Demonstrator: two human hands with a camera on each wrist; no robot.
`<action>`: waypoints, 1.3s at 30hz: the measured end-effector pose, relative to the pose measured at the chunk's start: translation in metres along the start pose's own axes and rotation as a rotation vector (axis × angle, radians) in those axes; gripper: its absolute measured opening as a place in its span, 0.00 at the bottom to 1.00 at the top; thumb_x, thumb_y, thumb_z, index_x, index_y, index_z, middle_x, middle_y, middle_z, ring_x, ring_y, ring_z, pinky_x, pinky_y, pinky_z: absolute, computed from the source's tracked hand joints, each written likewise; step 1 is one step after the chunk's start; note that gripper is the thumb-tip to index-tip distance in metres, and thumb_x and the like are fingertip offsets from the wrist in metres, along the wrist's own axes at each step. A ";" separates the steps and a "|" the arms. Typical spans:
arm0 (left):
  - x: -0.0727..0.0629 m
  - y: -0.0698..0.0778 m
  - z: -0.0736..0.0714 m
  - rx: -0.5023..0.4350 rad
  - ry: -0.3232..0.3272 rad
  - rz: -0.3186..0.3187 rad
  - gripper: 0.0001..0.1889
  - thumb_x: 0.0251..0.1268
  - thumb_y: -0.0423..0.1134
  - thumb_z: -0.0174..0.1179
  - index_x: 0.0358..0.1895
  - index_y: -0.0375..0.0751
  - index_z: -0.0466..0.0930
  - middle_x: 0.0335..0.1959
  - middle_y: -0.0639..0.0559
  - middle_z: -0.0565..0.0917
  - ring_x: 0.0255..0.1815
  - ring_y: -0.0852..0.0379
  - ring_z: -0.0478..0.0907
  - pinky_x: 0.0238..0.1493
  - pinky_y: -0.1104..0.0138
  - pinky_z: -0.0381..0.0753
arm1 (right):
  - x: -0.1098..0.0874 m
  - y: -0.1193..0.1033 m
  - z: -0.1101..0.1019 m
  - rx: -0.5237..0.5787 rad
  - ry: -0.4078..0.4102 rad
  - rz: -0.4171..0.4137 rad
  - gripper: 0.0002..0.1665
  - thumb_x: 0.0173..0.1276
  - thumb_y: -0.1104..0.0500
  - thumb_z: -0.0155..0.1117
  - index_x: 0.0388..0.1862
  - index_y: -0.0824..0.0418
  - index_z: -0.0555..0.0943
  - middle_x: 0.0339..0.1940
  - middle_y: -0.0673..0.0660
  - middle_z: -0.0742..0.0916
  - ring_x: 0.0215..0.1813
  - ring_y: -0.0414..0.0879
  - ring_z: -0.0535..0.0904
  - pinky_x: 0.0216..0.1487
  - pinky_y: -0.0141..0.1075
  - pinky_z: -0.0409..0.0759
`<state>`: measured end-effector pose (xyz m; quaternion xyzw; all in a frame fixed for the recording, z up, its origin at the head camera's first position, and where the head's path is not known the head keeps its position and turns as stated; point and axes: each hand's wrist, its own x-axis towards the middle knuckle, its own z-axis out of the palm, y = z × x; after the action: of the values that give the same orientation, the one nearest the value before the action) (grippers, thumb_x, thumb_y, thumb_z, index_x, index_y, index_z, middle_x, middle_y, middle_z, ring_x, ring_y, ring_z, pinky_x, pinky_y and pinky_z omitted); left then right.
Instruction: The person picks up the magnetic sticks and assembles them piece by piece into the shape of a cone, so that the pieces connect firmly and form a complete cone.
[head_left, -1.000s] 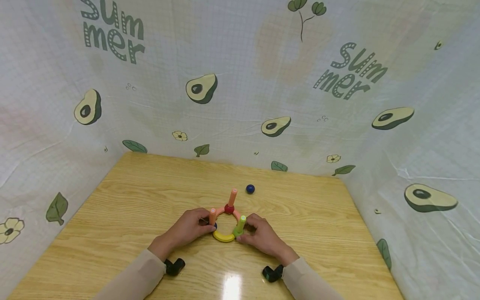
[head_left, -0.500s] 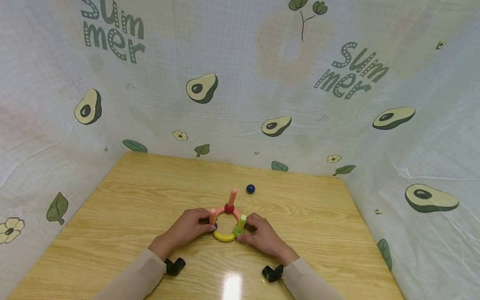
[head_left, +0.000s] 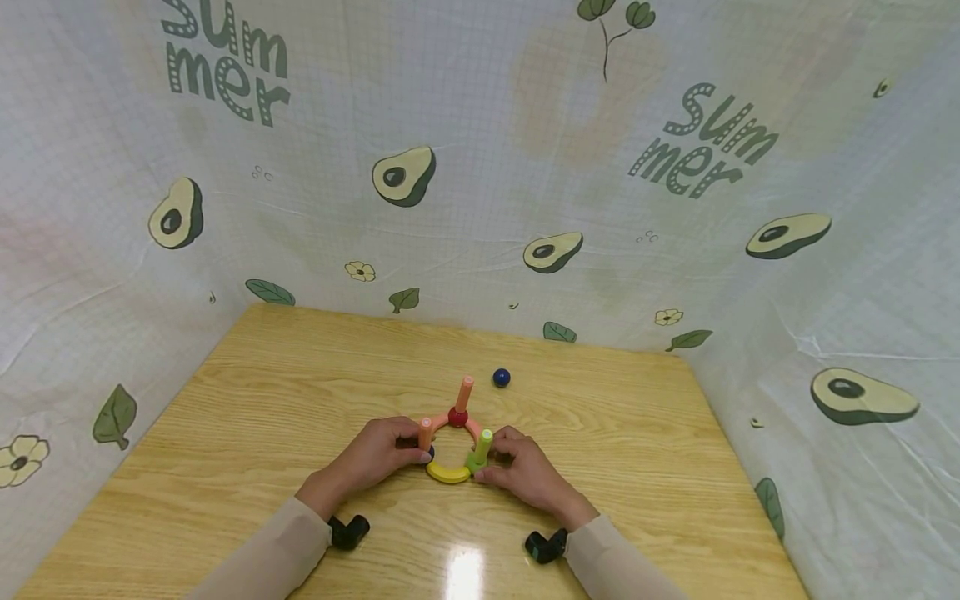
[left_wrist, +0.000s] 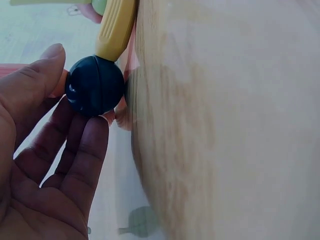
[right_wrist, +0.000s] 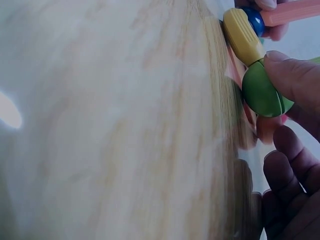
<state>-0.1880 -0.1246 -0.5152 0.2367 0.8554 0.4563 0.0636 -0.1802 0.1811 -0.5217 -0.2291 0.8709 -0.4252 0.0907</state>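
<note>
A ring of curved bars joined by balls rests on the table, with upright rods on it. My left hand (head_left: 378, 454) grips the dark blue ball (left_wrist: 95, 85), from which an orange rod (head_left: 426, 433) rises. On the other side, my right hand (head_left: 521, 471) pinches the green ball (right_wrist: 262, 90) under a lime rod (head_left: 483, 445). Between these two balls runs a yellow curved bar (head_left: 448, 474), nearest the person. At the back, a red ball (head_left: 458, 417) carries another orange rod (head_left: 465, 392), and pinkish curved bars lead from it towards both hands.
A loose blue ball (head_left: 502, 377) lies behind the ring, slightly to the right. The wooden table (head_left: 300, 358) meets a white printed cloth (head_left: 480, 192) at its back and sides. Black devices (head_left: 349, 532) sit at both wrists.
</note>
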 end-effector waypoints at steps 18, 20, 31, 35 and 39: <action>0.000 0.001 0.001 -0.002 -0.029 -0.022 0.10 0.69 0.44 0.73 0.50 0.51 0.90 0.49 0.61 0.87 0.52 0.59 0.84 0.54 0.65 0.83 | 0.000 0.004 -0.008 0.004 -0.038 0.005 0.16 0.70 0.56 0.74 0.55 0.44 0.88 0.50 0.43 0.82 0.51 0.42 0.75 0.53 0.33 0.75; -0.001 0.001 0.001 -0.009 -0.029 -0.028 0.10 0.69 0.43 0.72 0.51 0.51 0.90 0.50 0.60 0.87 0.53 0.59 0.84 0.54 0.66 0.83 | 0.000 0.004 -0.011 0.005 -0.035 0.002 0.20 0.68 0.63 0.70 0.57 0.47 0.87 0.52 0.44 0.83 0.51 0.42 0.77 0.55 0.33 0.77; -0.003 -0.001 0.002 -0.048 -0.036 -0.044 0.14 0.70 0.43 0.72 0.56 0.49 0.89 0.51 0.57 0.84 0.54 0.59 0.85 0.55 0.67 0.84 | 0.006 0.002 -0.020 -0.018 0.026 0.028 0.18 0.74 0.65 0.65 0.59 0.52 0.86 0.51 0.50 0.85 0.48 0.42 0.79 0.52 0.33 0.78; -0.003 -0.002 0.001 -0.049 -0.029 -0.042 0.13 0.70 0.44 0.72 0.54 0.50 0.89 0.51 0.57 0.85 0.53 0.60 0.85 0.54 0.68 0.84 | 0.011 0.000 -0.025 -0.033 0.071 0.039 0.17 0.76 0.61 0.67 0.61 0.51 0.86 0.50 0.46 0.85 0.47 0.41 0.79 0.52 0.35 0.80; -0.003 -0.002 0.001 -0.047 -0.023 -0.026 0.13 0.69 0.43 0.72 0.53 0.48 0.89 0.50 0.58 0.86 0.52 0.60 0.85 0.53 0.68 0.84 | 0.017 0.001 -0.030 -0.046 0.112 0.044 0.17 0.77 0.56 0.69 0.62 0.53 0.86 0.50 0.47 0.86 0.47 0.40 0.80 0.53 0.37 0.82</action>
<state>-0.1855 -0.1261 -0.5183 0.2293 0.8466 0.4727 0.0851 -0.2060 0.1942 -0.5036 -0.1879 0.8890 -0.4151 0.0458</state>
